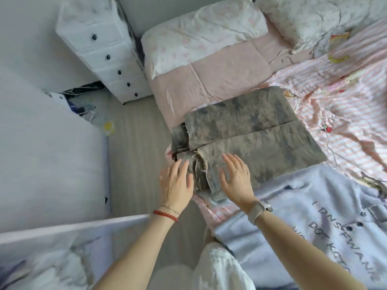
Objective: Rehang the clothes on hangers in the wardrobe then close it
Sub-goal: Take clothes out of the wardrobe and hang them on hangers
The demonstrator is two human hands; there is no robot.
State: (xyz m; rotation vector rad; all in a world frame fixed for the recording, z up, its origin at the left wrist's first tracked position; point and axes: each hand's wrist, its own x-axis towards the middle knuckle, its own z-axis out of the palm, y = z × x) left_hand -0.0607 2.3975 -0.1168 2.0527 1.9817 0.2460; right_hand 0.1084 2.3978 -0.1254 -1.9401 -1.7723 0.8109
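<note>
The bed [219, 80] fills the right side in front of me, under a pink striped sheet [345, 122] with 2 pillows [201, 32] at its head. A pale blue sweater [303, 216] with dark lettering lies spread at the near edge. Just beyond it, folded grey-brown trousers [251, 132] lie flat on the bed, their waistband end toward the floor side. A white chest of drawers [104, 51] with dark knobs stands beside the bed's head. My right hand [236, 176] lies flat on the near part of the trousers, fingers straight and spread, gripping nothing. My left hand [176, 183] reaches the waistband edge, fingers straight, fingertips touching the cloth without closing on it. A watch [259, 208] sits on my right wrist, a red bead bracelet [165, 215] on my left.
</note>
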